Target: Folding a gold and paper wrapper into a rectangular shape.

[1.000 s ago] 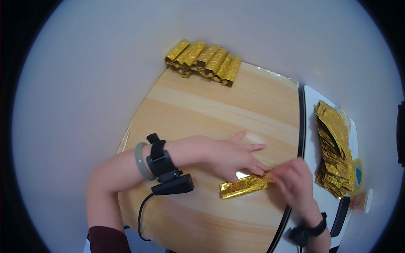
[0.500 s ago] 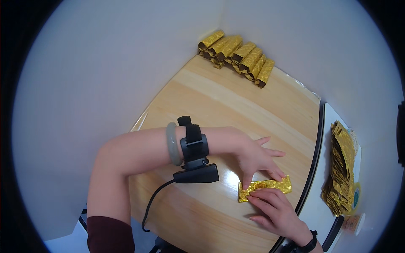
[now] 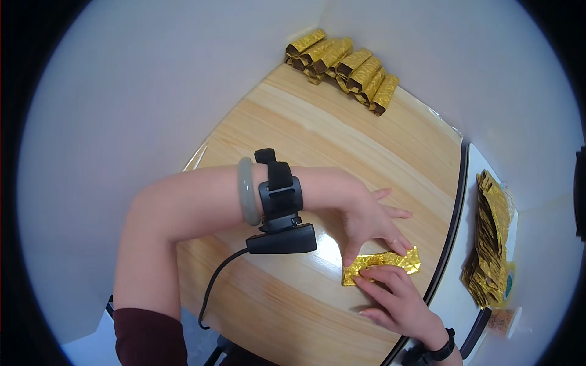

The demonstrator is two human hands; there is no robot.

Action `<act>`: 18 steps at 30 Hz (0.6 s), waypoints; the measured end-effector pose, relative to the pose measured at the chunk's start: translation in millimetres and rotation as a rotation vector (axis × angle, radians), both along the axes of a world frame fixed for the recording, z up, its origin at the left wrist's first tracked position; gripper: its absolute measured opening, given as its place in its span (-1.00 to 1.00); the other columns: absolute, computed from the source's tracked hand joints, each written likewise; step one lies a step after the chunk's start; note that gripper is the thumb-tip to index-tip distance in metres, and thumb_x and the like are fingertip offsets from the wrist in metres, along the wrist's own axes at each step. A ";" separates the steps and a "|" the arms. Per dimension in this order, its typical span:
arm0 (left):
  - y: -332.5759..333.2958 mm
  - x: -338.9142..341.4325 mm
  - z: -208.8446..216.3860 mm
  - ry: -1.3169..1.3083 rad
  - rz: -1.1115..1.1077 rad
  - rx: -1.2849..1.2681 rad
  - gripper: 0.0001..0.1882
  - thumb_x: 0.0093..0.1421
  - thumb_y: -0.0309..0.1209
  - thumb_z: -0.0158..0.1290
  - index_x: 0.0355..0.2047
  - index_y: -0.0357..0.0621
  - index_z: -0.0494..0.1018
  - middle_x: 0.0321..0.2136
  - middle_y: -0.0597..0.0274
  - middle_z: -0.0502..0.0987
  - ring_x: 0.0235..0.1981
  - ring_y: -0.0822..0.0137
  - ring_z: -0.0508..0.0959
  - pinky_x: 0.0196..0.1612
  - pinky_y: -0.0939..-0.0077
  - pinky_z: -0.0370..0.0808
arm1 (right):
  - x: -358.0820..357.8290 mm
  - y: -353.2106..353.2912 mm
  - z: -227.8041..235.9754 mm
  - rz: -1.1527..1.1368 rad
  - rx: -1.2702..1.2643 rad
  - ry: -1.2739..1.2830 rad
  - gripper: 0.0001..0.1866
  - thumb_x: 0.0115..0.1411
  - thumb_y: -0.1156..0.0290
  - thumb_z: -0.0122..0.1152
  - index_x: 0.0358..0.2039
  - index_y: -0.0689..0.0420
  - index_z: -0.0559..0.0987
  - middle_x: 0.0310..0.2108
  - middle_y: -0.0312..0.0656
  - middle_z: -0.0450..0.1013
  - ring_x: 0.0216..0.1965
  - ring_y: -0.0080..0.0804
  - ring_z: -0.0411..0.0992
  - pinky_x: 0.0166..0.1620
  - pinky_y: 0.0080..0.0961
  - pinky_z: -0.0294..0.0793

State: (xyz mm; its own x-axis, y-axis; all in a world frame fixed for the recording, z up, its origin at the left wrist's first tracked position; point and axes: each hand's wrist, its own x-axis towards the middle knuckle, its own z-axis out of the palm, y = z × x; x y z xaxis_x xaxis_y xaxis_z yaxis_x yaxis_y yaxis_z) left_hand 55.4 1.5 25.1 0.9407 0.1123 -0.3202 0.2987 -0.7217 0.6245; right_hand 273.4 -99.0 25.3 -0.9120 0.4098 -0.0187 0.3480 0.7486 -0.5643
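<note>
A folded strip of gold foil paper point(image 3: 398, 260) lies flat on the wooden table, partly covered by my fingers. Coming across from the left, my left hand point(image 3: 370, 221) is open over it. Its thumb rests on the strip's left end and a fingertip on its right part, while other fingers spread out in the air. My right hand point(image 3: 400, 300) reaches in from the lower right, with fingertips pressing the strip's near left part. The right thumb stands apart, touching no foil. What lies under the fingertips is hidden.
Several hollow gold foil rolls point(image 3: 364, 73) are stacked at the table's far corner. On a white surface to the right stand a thick stack of gold foil sheets point(image 3: 491, 238), a tape roll point(image 3: 510, 283) and a small tub point(image 3: 505, 321). A black cable point(image 3: 210, 287) hangs from my left wrist device.
The view has shifted slightly. Both hands stay on the foil strip; my right fingertips have moved only a little along it.
</note>
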 end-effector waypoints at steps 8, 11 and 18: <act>-3.0 1.3 5.5 0.075 -0.011 0.021 0.22 -0.24 -0.24 0.40 0.41 0.23 -0.08 0.43 0.49 -0.13 0.43 0.08 -0.48 0.29 -0.35 -0.53 | -5.1 -9.1 4.5 0.080 0.150 -0.252 -0.16 0.07 -0.22 0.19 0.27 -0.04 0.30 0.31 -0.22 0.15 0.30 -0.11 0.06 0.28 -0.06 0.05; -3.1 0.2 5.3 0.066 -0.018 0.036 0.23 -0.23 -0.23 0.39 0.41 0.24 -0.12 0.43 0.49 -0.15 0.43 0.08 -0.49 0.30 -0.34 -0.53 | -3.5 -10.2 4.5 0.094 0.172 -0.285 -0.10 0.02 -0.30 0.17 0.29 -0.08 0.28 0.34 -0.26 0.11 0.35 -0.07 -0.02 0.30 0.07 -0.06; -5.7 -1.1 1.1 0.046 0.001 0.028 0.22 -0.22 -0.24 0.38 0.41 0.25 -0.12 0.43 0.47 -0.15 0.43 0.07 -0.49 0.31 -0.32 -0.53 | -7.7 -22.3 0.5 0.043 0.237 -0.357 -0.03 -0.12 -0.43 0.16 0.28 -0.22 0.29 0.36 -0.23 0.06 0.38 -0.01 -0.09 0.23 0.40 -0.21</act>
State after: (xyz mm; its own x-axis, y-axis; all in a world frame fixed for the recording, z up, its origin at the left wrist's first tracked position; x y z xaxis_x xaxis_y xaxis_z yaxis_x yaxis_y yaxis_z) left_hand 54.3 -4.2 26.2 0.9250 0.1223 -0.3598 0.3271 -0.7382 0.5899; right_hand 265.7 -121.3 25.8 -0.8819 0.4021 -0.2460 0.4555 0.8613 -0.2251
